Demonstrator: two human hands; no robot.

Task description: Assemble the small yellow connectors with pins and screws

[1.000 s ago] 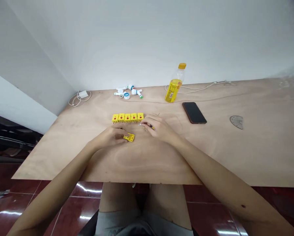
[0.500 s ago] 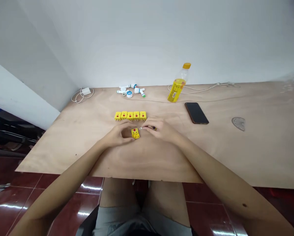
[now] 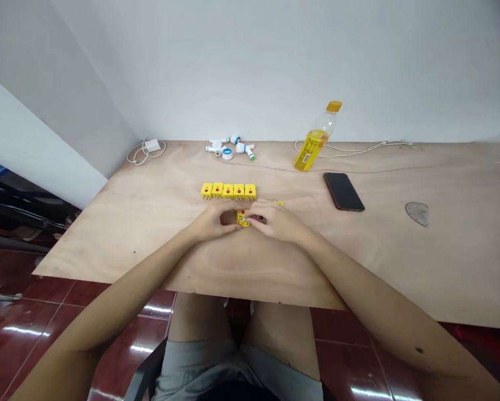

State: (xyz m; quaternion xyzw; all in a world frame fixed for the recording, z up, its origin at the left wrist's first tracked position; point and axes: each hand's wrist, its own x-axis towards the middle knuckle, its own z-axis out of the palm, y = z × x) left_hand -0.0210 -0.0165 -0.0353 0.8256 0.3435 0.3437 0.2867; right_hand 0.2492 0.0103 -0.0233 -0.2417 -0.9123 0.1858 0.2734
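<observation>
On the plywood table [image 3: 150, 234], a row of several yellow connectors with red dots [image 3: 228, 191] stands just beyond my hands, their metal pins facing me. One more yellow connector [image 3: 243, 219] sits between my hands, mostly hidden by my fingers. My left hand [image 3: 214, 220] grips it from the left side. My right hand [image 3: 273, 220] pinches a small dark-handled tool, probably a screwdriver [image 3: 260, 218], at the connector's right side. Its tip is hidden. A small yellow piece [image 3: 278, 203] shows just past my right hand's knuckles.
At the table's back edge lie white plastic pipe fittings [image 3: 229, 147], a white charger with cable [image 3: 152, 146], and a yellow drink bottle [image 3: 312, 145]. A black phone [image 3: 343, 191] lies to the right, with a half-round metal plate [image 3: 417, 214] farther right.
My hands have come together over the loose connector, which now sits closer to the row and is more covered by my fingers. The whole view has tilted slightly as my head moved.
</observation>
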